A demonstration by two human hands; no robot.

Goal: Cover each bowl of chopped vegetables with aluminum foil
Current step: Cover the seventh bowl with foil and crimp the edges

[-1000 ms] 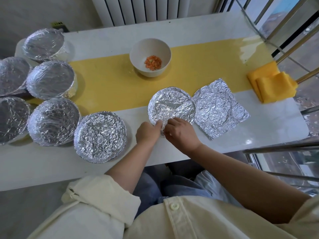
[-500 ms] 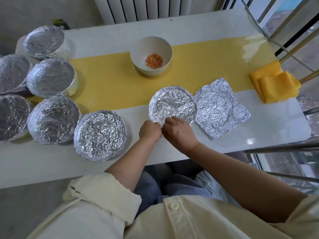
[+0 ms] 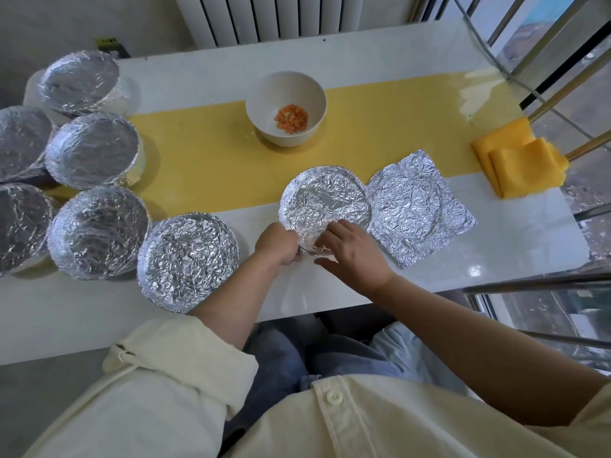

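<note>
Foil round (image 3: 325, 201) has its near edge pinched by left hand (image 3: 276, 244) and right hand (image 3: 353, 254).

Table (image 3: 380, 44): white top, rectangular
Runner (image 3: 205, 160): yellow band; laid lengthwise along the middle of the top
Left end: six foil-covered bowls (image 3: 97, 231); clustered close together; some set on the runner, others on the white
Centre, far side: open white bowl (image 3: 264, 90); stood on the runner
Centre, near side: round foil piece (image 3: 325, 196); laid across the runner's near edge; flat crumpled foil sheet (image 3: 420, 206) just beside it to the right
Right end: folded yellow cloth (image 3: 519, 160); placed at the table's edge
</note>
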